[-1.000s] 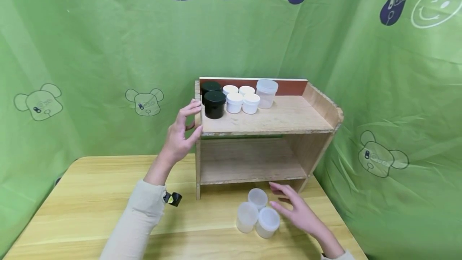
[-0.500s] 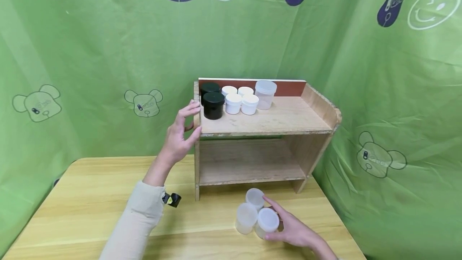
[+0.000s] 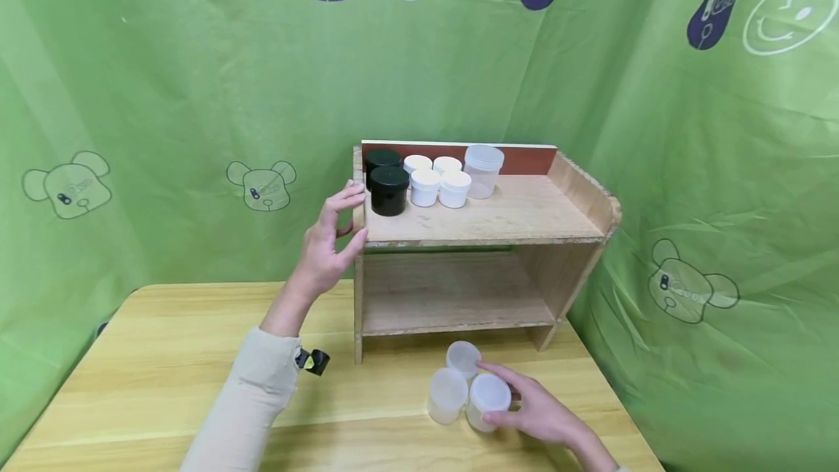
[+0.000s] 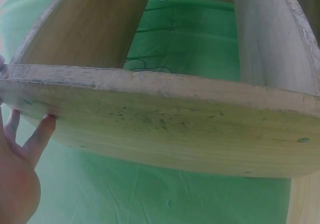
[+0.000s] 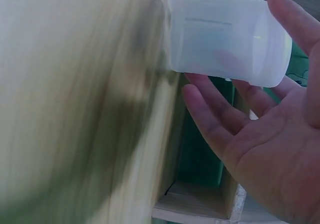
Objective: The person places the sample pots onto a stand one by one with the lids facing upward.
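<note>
My left hand (image 3: 323,250) holds the upper left side panel of a small wooden shelf (image 3: 459,290), fingertips at its edge. In the left wrist view, fingers (image 4: 41,136) touch the panel's outer face. My right hand (image 3: 534,410) grips a clear plastic jar (image 3: 488,403) standing on the table, thumb on the near side and fingers behind. From the right wrist view, this frosted jar (image 5: 225,38) sits between thumb and fingers. Beside it stand two more clear jars, one at left (image 3: 448,395) and one behind (image 3: 463,359).
The shelf's top board carries two black jars (image 3: 390,191), several small white jars (image 3: 424,188) and one clear jar (image 3: 483,170). A raised side panel (image 3: 583,191) borders its right end. Green curtain (image 3: 164,93) surrounds the wooden table (image 3: 164,355).
My right hand has come in from the right and closed around the front right clear jar, which has shifted slightly right from the others. The left hand stays on the shelf.
</note>
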Tool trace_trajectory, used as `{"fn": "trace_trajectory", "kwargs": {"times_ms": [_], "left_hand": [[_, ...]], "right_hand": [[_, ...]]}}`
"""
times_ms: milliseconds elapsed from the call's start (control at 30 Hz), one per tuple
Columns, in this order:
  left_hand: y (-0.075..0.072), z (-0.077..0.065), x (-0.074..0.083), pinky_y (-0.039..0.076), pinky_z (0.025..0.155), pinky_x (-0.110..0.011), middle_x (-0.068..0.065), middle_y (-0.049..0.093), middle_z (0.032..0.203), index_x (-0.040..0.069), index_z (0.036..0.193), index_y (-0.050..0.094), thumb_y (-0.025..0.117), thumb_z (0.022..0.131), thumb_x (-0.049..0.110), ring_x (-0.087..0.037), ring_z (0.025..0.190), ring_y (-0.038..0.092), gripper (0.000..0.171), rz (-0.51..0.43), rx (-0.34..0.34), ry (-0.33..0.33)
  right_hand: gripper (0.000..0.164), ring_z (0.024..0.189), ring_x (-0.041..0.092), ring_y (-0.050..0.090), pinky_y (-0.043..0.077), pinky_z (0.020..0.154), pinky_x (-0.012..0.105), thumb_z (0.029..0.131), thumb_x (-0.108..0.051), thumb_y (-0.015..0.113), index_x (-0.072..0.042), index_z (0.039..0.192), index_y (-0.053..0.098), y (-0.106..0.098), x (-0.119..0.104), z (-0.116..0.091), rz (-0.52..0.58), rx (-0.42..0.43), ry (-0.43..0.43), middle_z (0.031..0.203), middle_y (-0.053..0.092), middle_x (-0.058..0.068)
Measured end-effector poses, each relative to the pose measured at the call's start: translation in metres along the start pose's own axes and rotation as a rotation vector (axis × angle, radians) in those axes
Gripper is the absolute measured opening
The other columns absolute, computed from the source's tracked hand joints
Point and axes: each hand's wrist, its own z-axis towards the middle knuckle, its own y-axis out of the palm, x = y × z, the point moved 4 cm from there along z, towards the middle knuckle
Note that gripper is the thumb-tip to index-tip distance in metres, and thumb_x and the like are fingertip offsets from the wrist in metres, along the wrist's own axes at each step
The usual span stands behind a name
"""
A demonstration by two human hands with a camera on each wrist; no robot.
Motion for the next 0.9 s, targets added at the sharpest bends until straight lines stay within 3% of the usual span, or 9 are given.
{"fn": "trace_trajectory", "kwargs": {"times_ms": [200, 400, 633, 900], "left_hand": [[0.0, 0.001, 0.0, 0.053, 0.111, -0.051, 0.002, 0.038, 0.166, 0.019, 0.149, 0.043, 0.062, 0.097, 0.018, -0.019, 0.158, 0.028, 0.055, 0.011, 0.001, 0.001], [-0.001, 0.0, 0.0, 0.054, 0.11, -0.053, 0.002, 0.038, 0.166, 0.019, 0.149, 0.043, 0.062, 0.097, 0.018, -0.019, 0.158, 0.028, 0.056, 0.012, 0.003, 0.0], [-0.001, 0.0, 0.0, 0.053, 0.11, -0.053, 0.0, 0.039, 0.166, 0.018, 0.149, 0.044, 0.063, 0.097, 0.017, -0.019, 0.158, 0.028, 0.055, 0.001, 0.002, 0.002], [0.0, 0.0, -0.001, 0.054, 0.108, -0.059, 0.002, 0.037, 0.167, 0.019, 0.149, 0.043, 0.062, 0.097, 0.016, -0.018, 0.158, 0.028, 0.055, -0.009, 0.0, 0.004]], "right_hand": [[0.074, 0.113, 0.018, 0.067, 0.055, 0.094, 0.026, 0.088, -0.037, 0.081, -0.011, 0.151, 0.051, -0.006, -0.007, 0.0, -0.066, 0.042, -0.029, 0.138, 0.064, 0.014], [0.065, 0.104, 0.006, 0.065, 0.058, 0.088, 0.026, 0.089, -0.03, 0.081, -0.007, 0.145, 0.056, -0.014, -0.016, 0.002, -0.096, 0.171, -0.106, 0.126, 0.071, 0.008], [0.055, 0.1, 0.004, 0.064, 0.061, 0.083, 0.025, 0.094, -0.016, 0.075, -0.014, 0.145, 0.054, -0.023, -0.028, 0.007, -0.065, 0.287, -0.178, 0.126, 0.067, 0.009], [0.057, 0.105, 0.004, 0.062, 0.063, 0.085, 0.027, 0.093, -0.011, 0.075, -0.007, 0.144, 0.052, -0.031, -0.045, 0.014, -0.089, 0.361, -0.214, 0.125, 0.064, 0.009]]}}
